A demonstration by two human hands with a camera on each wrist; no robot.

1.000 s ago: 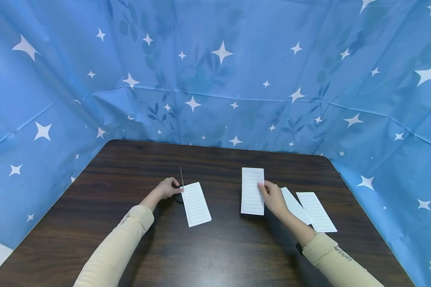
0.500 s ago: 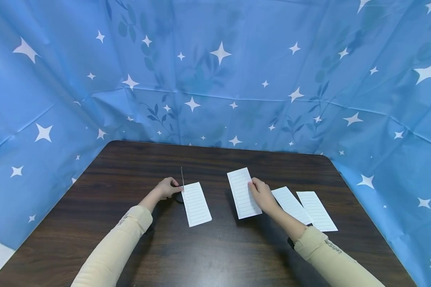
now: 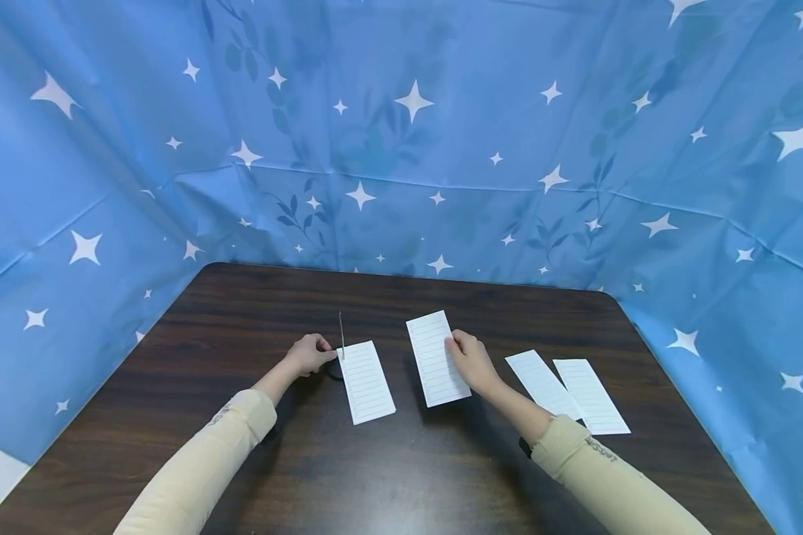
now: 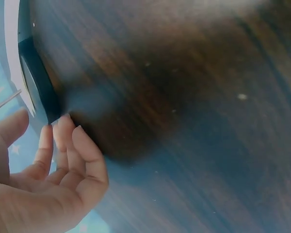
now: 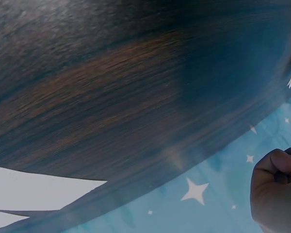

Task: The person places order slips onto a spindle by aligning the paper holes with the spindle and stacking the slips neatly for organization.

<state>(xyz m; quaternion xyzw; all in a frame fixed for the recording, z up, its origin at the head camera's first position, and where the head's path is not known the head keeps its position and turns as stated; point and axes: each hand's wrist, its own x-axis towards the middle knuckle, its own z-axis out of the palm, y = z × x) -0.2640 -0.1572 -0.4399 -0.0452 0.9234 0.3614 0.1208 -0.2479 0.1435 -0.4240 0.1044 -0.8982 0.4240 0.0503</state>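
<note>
A bill spike stands left of centre in the head view: a thin upright metal rod (image 3: 341,331) on a round black base (image 4: 41,85). A white ruled sheet (image 3: 366,383) is run through near its top corner by the rod and lies over the base. My left hand (image 3: 311,355) holds the base at its left edge, fingertips at the rim, thumb close to the paper corner. My right hand (image 3: 471,362) pinches another ruled sheet (image 3: 435,360) by its right edge, raised above the table and tilted. The right wrist view shows those fingers curled (image 5: 276,187).
Two more ruled sheets, a left one (image 3: 542,383) and a right one (image 3: 592,397), lie partly overlapping on the right of the dark wooden table (image 3: 401,475). A blue star-patterned cloth (image 3: 401,148) hangs behind the table's far edge.
My right hand has carried its sheet leftward toward the spike, and the sheet has turned from straight to slanted. My left hand stays at the spike's base.
</note>
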